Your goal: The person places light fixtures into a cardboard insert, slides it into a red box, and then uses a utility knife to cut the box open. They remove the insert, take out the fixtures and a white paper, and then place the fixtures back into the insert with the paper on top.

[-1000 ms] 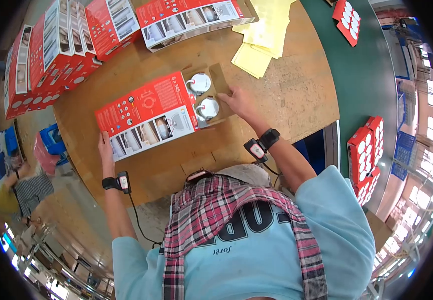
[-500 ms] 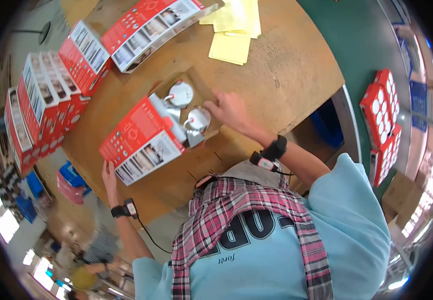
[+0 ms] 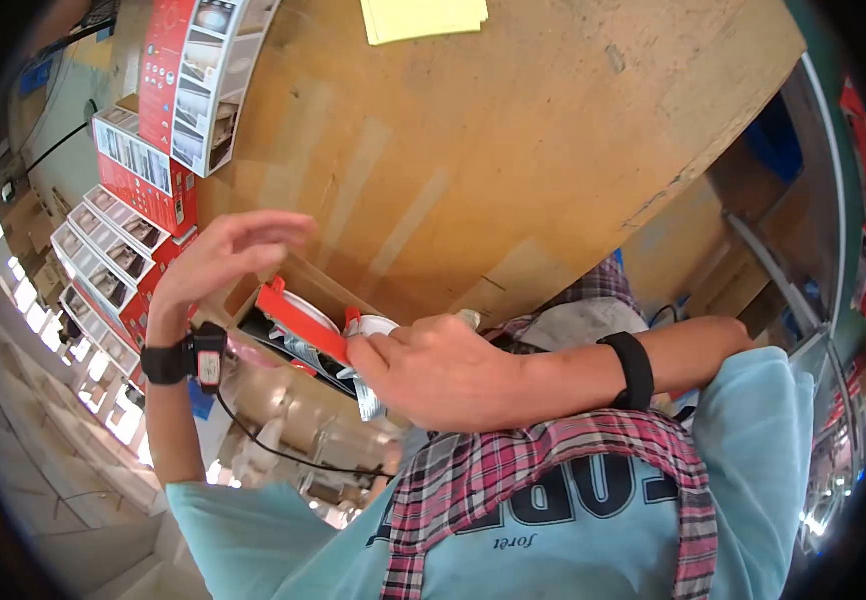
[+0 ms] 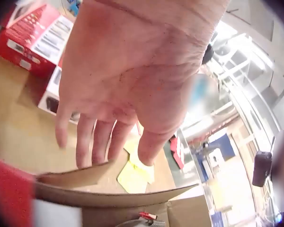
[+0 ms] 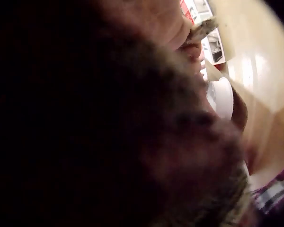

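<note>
Left hand (image 3: 228,250) open, fingers straight & spread, hovering just above red box (image 3: 298,318). Wrist view: palm over brown cardboard flap (image 4: 85,176), no contact seen. Right hand (image 3: 433,372) curled, gripping box's open end, fingertips by white lamp (image 3: 373,325) inside. Box at near edge of bench (image 3: 513,150), close to chest; can't tell if resting on it. Stacked boxes (image 3: 123,230) at left, yellow sheets (image 3: 423,15) far side.

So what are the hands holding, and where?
The right hand grips the box at its open end. The left hand is open above it, holding nothing.
</note>
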`<state>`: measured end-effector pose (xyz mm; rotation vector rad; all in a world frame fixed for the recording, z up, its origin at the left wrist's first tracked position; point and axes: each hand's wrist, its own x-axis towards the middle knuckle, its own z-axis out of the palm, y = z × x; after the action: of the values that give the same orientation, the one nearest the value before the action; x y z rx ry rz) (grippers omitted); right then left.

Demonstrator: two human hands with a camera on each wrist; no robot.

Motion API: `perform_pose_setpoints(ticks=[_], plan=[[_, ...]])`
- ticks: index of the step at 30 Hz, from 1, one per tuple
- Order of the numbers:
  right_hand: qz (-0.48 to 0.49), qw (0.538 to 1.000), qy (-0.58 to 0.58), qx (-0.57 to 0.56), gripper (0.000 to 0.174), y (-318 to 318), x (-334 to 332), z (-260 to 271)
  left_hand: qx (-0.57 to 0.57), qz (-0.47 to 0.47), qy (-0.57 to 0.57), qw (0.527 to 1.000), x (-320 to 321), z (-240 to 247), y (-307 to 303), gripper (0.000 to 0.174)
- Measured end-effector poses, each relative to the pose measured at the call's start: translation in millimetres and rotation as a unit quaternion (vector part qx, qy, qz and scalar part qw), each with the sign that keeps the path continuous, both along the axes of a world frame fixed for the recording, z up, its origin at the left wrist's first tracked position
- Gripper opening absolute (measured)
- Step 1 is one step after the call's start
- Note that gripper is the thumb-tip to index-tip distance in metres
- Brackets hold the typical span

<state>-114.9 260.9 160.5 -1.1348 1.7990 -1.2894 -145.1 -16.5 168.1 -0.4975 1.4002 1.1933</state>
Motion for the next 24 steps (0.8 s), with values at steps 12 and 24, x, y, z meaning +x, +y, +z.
perform_pose_setpoints(ticks=[12, 24], plan=[[0.003, 0.997, -0.071, -0.041, 0.022, 0.7, 6.6, 7.4, -0.057, -0.041, -0.098, 0.993, 27.9, -31.2, -1.1, 0.032], [0.017, 0.929, -0.368, -0.038, 0.029, 5.4, -7.9, -42.7, -0.039, -0.031, -0.070, 0.996, 36.2, -19.0, -3.6, 0.024]])
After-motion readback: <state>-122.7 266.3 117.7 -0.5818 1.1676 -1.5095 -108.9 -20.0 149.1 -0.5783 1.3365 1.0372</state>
